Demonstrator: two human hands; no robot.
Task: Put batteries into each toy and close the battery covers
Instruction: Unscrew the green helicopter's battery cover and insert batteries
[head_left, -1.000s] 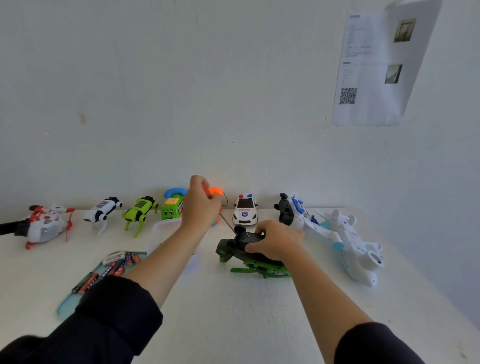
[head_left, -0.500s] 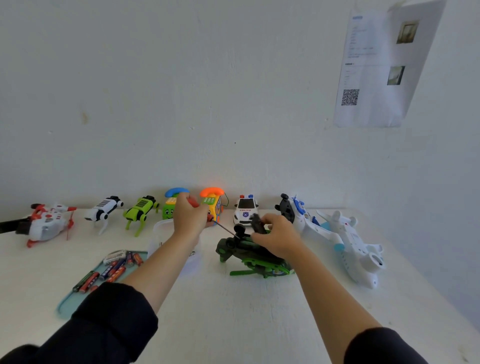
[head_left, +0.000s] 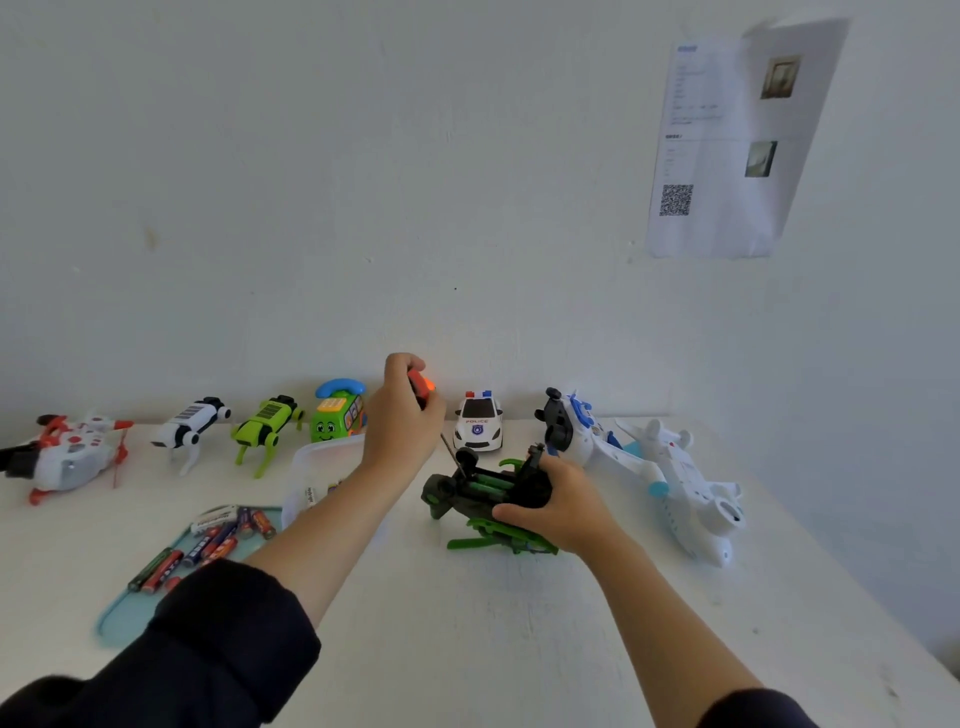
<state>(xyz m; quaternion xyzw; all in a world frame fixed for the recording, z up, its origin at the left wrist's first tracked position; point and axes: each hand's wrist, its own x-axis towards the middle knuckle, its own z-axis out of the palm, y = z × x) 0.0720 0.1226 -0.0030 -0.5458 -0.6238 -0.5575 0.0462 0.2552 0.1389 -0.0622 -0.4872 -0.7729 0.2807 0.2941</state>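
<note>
batteries (head_left: 480, 484) (green) are sitting in the upturned green helicopter (head_left: 483, 506), mid-bench (head_left: 467, 649); right hand (head_left: 558, 506) is gripping its body to steady it while left hand (head_left: 402, 421) is clasping an orange-handled screwdriver (head_left: 422, 387), tip at the compartment, probably for the cover screw.

The word "POLICE" on the hood of the white toy car (head_left: 478, 423); other print too small.
</note>
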